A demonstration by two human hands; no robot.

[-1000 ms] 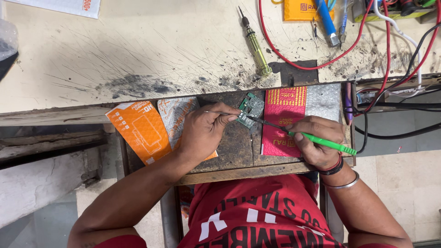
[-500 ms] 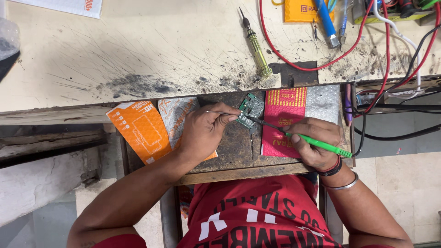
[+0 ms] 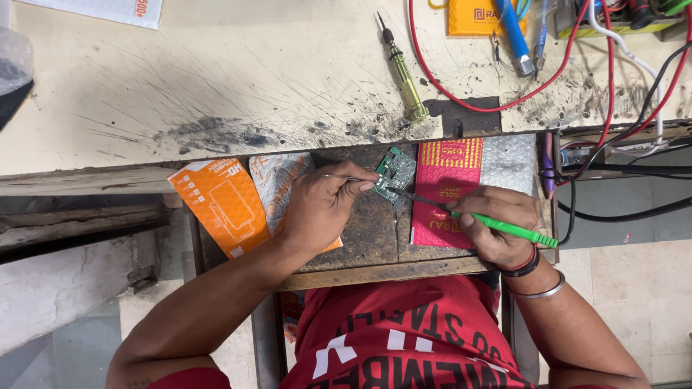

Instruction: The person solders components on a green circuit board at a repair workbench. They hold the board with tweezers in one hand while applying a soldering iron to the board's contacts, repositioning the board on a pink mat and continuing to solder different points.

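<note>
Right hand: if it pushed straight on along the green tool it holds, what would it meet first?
The right hand points its green tool up-left; the tip already seems to touch the small green circuit board, though contact is hard to confirm. The left hand is just beyond.

We have the board [image 3: 395, 175] on the pull-out shelf [image 3: 375, 238], between our left hand [image 3: 324, 205] and right hand [image 3: 501, 227]. A packet [image 3: 443, 191] lies right of the board, a card [image 3: 220, 205] left of our left hand. Beyond the shelf, a screwdriver [image 3: 400, 72] lies on the bench [image 3: 216, 79].
</note>
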